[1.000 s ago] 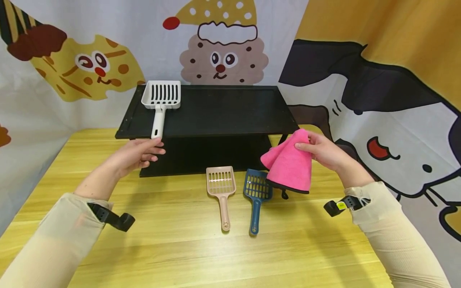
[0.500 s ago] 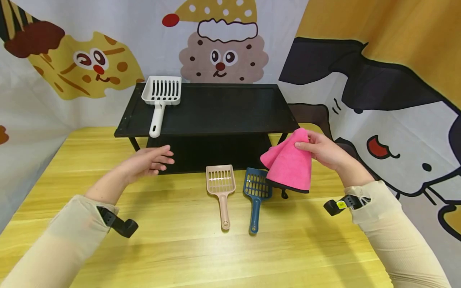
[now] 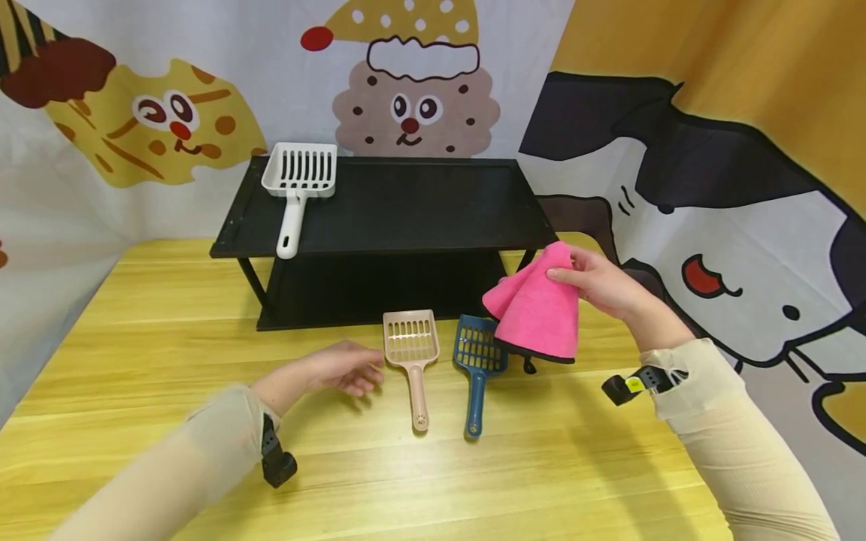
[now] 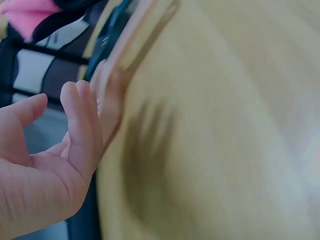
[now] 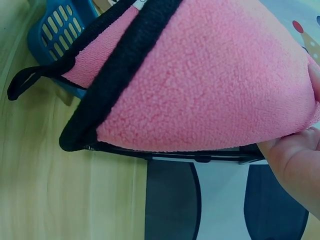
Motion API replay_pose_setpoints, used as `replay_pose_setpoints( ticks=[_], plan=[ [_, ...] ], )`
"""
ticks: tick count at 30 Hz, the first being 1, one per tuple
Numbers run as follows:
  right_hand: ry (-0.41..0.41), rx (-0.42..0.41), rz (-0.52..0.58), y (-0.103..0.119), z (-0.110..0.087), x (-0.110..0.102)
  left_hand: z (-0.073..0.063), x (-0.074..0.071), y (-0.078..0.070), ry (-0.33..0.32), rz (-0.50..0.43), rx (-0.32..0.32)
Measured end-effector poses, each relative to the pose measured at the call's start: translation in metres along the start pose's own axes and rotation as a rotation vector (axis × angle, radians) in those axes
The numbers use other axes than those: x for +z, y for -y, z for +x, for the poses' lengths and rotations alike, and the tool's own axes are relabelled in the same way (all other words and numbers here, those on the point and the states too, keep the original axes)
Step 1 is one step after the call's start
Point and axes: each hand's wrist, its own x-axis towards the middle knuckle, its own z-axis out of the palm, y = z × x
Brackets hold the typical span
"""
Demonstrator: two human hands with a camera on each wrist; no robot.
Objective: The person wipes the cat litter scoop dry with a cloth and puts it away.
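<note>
In the head view my left hand (image 3: 346,368) hovers over the table just left of a beige litter scoop (image 3: 411,342), fingers loosely bent and holding nothing. The left wrist view shows the same hand (image 4: 60,150) with thumb apart from the fingers, its shadow on the wood. My right hand (image 3: 602,282) pinches a pink cloth (image 3: 537,315) with black edging by its top, so it hangs down. Behind the cloth's lower left lies a blue litter scoop (image 3: 476,376), its head partly covered in the right wrist view. A white litter scoop (image 3: 298,180) lies on the rack's top left.
A black two-tier rack (image 3: 426,210) stands at the back of the wooden table (image 3: 325,481). Its lower shelf (image 3: 325,293) sits close behind the beige and blue scoops. A printed curtain (image 3: 223,45) hangs behind and to the right.
My left hand has left the white scoop's handle and moved right and toward me, to beside the beige scoop. The right hand with the cloth has hardly moved.
</note>
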Motion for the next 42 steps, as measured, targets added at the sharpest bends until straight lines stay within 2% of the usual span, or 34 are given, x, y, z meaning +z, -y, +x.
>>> replay_pose_setpoints(
  ticks=[4, 10, 14, 19, 24, 29, 37, 42],
  plan=[
    [0.007, -0.005, 0.013, -0.002, 0.001, 0.001, 0.01, 0.017, 0.006, 0.032, -0.018, -0.039],
    [0.015, -0.023, 0.02, -0.003, 0.001, 0.004, 0.021, 0.036, 0.011, 0.028, -0.068, -0.075],
    [0.015, -0.024, 0.042, -0.002, 0.002, 0.005, 0.025, 0.043, 0.012, 0.028, -0.136, -0.065],
    [0.015, -0.007, 0.05, -0.002, 0.002, 0.007, 0.026, 0.045, 0.013, 0.002, -0.169, -0.055],
    [-0.008, 0.007, 0.025, -0.001, 0.003, 0.01, 0.021, 0.04, 0.015, 0.005, -0.133, -0.002],
    [-0.035, -0.003, -0.005, 0.0, 0.003, 0.01, 0.013, 0.03, 0.016, 0.04, -0.065, 0.04],
    [-0.076, -0.052, -0.008, 0.002, 0.01, 0.018, -0.016, 0.006, 0.011, 0.082, 0.034, 0.111],
    [-0.112, -0.064, 0.019, 0.013, 0.015, 0.031, -0.033, -0.009, 0.005, 0.026, 0.076, 0.11]
  ],
)
